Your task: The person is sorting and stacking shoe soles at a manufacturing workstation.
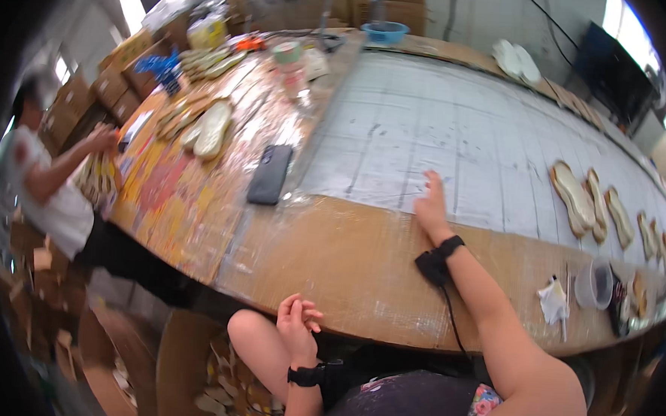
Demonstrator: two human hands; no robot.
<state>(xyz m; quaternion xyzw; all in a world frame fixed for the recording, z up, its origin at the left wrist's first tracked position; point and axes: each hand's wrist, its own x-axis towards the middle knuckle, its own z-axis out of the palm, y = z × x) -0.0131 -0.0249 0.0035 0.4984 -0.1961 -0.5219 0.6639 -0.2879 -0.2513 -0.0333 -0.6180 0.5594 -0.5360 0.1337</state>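
Resting the right hand [431, 207] flat, fingers spread, holding nothing, on the brown cardboard-covered surface [345, 261] at the near edge of the grey gridded mat [457, 132]
Left hand [298, 328] hangs loosely curled and empty below the near edge, above the knee; a black rectangular phone [270, 174] lies to the left, well apart

Right hand [431, 207] lies flat on the table [360, 262], fingers spread, palm down where the brown near strip meets the grey gridded mat [457, 132]; nothing in its grip. Left hand [298, 323] hangs below the table's near edge beside a bare knee, fingers loosely curled, empty. Black phone [270, 174] rests left of the right hand, well apart. Tan shoe insoles [586, 200] lie in a row toward the right edge. Another person [48, 185] stands at the left edge, handling a bundle.
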